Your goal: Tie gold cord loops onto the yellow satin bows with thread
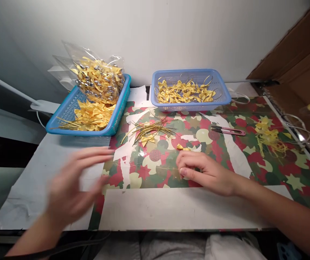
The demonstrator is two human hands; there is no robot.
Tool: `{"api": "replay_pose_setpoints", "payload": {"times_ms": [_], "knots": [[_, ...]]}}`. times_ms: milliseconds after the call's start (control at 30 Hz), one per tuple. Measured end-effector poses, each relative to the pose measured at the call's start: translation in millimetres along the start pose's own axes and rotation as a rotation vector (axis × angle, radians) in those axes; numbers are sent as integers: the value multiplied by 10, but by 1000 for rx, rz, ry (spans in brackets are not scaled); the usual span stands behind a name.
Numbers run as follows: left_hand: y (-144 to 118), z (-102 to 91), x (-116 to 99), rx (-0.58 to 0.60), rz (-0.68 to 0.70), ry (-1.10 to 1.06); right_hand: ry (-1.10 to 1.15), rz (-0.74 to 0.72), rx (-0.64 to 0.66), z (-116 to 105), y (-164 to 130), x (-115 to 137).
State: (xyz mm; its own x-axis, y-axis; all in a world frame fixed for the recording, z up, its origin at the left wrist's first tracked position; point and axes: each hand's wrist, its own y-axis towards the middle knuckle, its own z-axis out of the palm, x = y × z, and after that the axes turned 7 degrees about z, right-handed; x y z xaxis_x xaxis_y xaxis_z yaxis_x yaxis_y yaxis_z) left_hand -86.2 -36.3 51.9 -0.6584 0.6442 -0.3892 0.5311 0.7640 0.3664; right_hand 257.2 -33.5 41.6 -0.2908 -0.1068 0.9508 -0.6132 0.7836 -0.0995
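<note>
A: Yellow bows fill the teal basket (70, 104), w/ a clear bag (100, 79) of them on top, far left of the mat (279, 173). L hand (70, 187)?

B: Blurred, fingers spread, holding nothing I can tell, just off the mat's left edge.

A: Gold cords (149, 130)?

B: Loose pile, mat centre-back. R hand (206, 172) rests near mat centre, fingertips pinching what looks like a thin cord; one bow (182, 147) just behind it.

A: Step?

B: Prob. stringing a bow. Next needs a fresh bow or cord. Snips (228, 130) lie further right.

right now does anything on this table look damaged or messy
The patterned table covering is torn in white patches, and yellow ribbon scraps lie loose at the right, outside both blue baskets.
</note>
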Motion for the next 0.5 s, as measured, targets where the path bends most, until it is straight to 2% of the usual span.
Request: {"api": "replay_pose_setpoints", "payload": {"times_ms": [33, 100, 167, 233, 300, 367, 500], "knots": [[146, 151, -198, 53, 51, -136, 21, -15, -7, 2, 2, 7], [415, 411, -482, 235, 54, -290, 92, -38, -31, 11, 5, -2], [606, 588, -596, 372, 49, -421, 193, -43, -72, 28, 0, -52], [700, 700, -587, 449, 9, -564, 317, -50, -131, 51, -15, -133], [714, 784, -528, 436, -53, -710, 458, -58, -178, 79, -34, -214], [675, 866, -470, 374, -117, -836, 623, -49, -203, 107, -48, -266], [564, 1017, -420, 362, -244, -1013, 948, -17, -180, 153, -42, -269]]}}
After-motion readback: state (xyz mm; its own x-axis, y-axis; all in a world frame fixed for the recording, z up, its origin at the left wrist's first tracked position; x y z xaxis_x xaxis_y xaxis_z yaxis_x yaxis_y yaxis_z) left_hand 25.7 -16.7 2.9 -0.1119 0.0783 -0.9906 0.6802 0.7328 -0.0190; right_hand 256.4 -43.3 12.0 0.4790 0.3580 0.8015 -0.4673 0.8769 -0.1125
